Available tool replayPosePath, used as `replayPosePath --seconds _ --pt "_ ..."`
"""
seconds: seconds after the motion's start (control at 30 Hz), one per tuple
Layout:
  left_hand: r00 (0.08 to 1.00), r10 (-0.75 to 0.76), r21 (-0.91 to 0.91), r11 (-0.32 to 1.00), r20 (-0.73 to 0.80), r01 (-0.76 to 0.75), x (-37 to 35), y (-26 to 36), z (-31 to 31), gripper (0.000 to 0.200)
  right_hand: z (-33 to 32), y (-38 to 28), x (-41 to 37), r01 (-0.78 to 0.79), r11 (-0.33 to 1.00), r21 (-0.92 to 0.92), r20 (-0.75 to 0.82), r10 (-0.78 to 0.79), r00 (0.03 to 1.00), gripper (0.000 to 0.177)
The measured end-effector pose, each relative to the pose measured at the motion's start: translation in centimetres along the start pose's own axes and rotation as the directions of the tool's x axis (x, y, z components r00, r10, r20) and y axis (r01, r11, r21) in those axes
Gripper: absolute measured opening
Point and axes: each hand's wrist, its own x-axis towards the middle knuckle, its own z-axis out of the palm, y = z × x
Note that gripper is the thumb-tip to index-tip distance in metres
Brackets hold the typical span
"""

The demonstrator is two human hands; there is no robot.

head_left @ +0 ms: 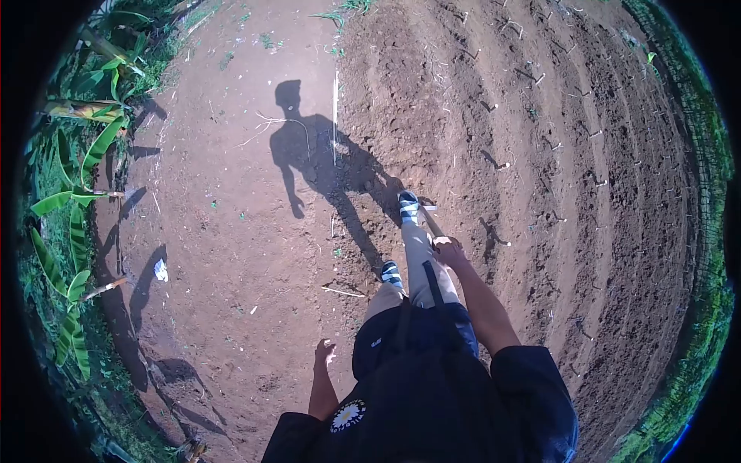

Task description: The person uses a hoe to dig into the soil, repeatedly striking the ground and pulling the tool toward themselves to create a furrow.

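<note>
My right hand point(449, 251) is wrapped around the wooden handle of a hoe point(434, 224), beside my right leg. The hoe's thin pale metal end is low, close to my right foot; I see only its edge. Out to my left side hangs my left hand point(326, 353), above bare soil, its fingers loosely apart with nothing visible in them. My feet, in striped footwear point(408, 207), are on the soil, the right one ahead of the left.
Ridged, tilled soil point(571, 193) with several short stakes or stems point(539, 79) lies to the right. Smoother dirt point(224, 231) spreads left, with a white scrap point(160, 270) and a dry branched twig point(270, 121). Banana plants point(100, 147) line the left edge. A pale straight stick point(335, 116) lies ahead.
</note>
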Motion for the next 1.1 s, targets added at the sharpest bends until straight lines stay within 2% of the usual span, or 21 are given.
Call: replayPosePath --seconds 0.07,0.1,0.13,0.17,0.2,0.3,0.33,0.4,0.5,0.53,0.6,0.63,0.7,0.73,0.8,0.9,1.0,1.1 --pt "0.999 -0.009 -0.137 0.99 0.054 0.017 -1.0 0.7 0.7 0.045 0.0 -0.2 0.3 -0.017 0.998 0.068 0.01 0.017 1.0 0.03" --pt "0.997 0.027 -0.2 0.98 0.073 -0.011 -1.8 1.3 1.3 0.045 0.2 -0.4 1.1 0.099 0.995 -0.006 0.051 -0.098 0.994 0.03" --pt "0.998 0.0 -0.326 0.945 0.055 0.018 -1.9 1.8 2.3 0.043 0.7 -0.5 2.5 0.22 0.972 -0.078 0.098 -0.212 0.972 0.031" --pt "0.997 -0.001 -0.359 0.933 0.082 0.03 -1.9 2.3 3.4 0.042 1.9 -0.9 3.4 0.198 0.979 -0.05 0.009 -0.198 0.98 0.032" --pt "0.994 -0.012 -0.383 0.922 0.107 0.052 -2.8 2.6 4.2 0.042 1.7 -1.1 3.9 0.203 0.978 -0.046 0.023 -0.202 0.979 0.032" --pt "0.991 0.021 -0.362 0.932 0.134 0.029 -4.3 4.2 7.5 0.038 -1.3 -1.3 4.1 0.092 0.99 0.108 0.099 -0.103 0.99 0.037" --pt "0.988 0.089 -0.277 0.96 0.126 -0.051 -4.6 4.7 8.5 0.036 -2.8 -1.5 4.1 0.085 0.992 0.097 0.104 -0.095 0.99 0.037" --pt "0.984 0.097 -0.282 0.958 0.148 -0.052 -4.3 5.1 9.9 0.036 -4.0 -1.6 3.9 0.071 0.988 0.136 0.138 -0.09 0.986 0.032" --pt "0.976 0.143 -0.3 0.95 0.163 -0.089 -4.4 6.1 11.6 0.036 -3.4 -0.8 4.7 0.089 0.99 0.111 0.192 -0.11 0.975 0.034" --pt "0.979 0.14 -0.337 0.938 0.149 -0.083 -4.6 6.7 12.0 0.037 -3.5 -0.4 5.1 0.089 0.991 0.102 0.209 -0.109 0.972 0.034" --pt "0.973 0.067 -0.48 0.876 0.221 0.049 -5.0 8.1 11.6 0.037 -3.6 -0.4 5.6 -0.002 0.992 0.126 0.349 -0.042 0.936 0.036" --pt "0.974 0.051 -0.488 0.871 0.222 0.066 -4.8 8.6 11.6 0.038 -4.0 -0.6 5.6 -0.005 0.993 0.12 0.36 -0.039 0.932 0.036" --pt "0.977 0.028 -0.525 0.847 0.211 0.089 -4.4 9.0 11.9 0.039 -4.3 -0.7 5.5 0.146 0.988 0.047 0.334 -0.153 0.93 0.037" --pt "0.975 0.02 -0.535 0.838 0.22 0.104 -4.2 9.0 12.1 0.04 -4.2 -0.5 5.3 0.144 0.988 0.047 0.345 -0.152 0.926 0.037" --pt "0.978 0.026 -0.518 0.851 0.206 0.086 -4.2 9.2 12.3 0.04 -3.7 -0.5 5.0 0.202 0.977 0.075 0.232 -0.214 0.949 0.038" --pt "0.975 0.032 -0.46 0.885 0.218 0.074 -4.4 9.9 12.2 0.039 -3.1 -0.2 5.0 0.194 0.979 0.069 0.188 -0.203 0.961 0.036" --pt "0.974 0.0 -0.449 0.887 0.228 0.105 -4.5 11.1 11.9 0.037 -3.3 0.4 5.6 0.187 0.98 0.065 0.246 -0.197 0.949 0.04" --pt "0.977 -0.029 -0.4 0.909 0.209 0.112 -3.2 11.9 11.6 0.037 -5.5 0.8 6.2 0.179 0.982 0.061 0.21 -0.188 0.96 0.037"
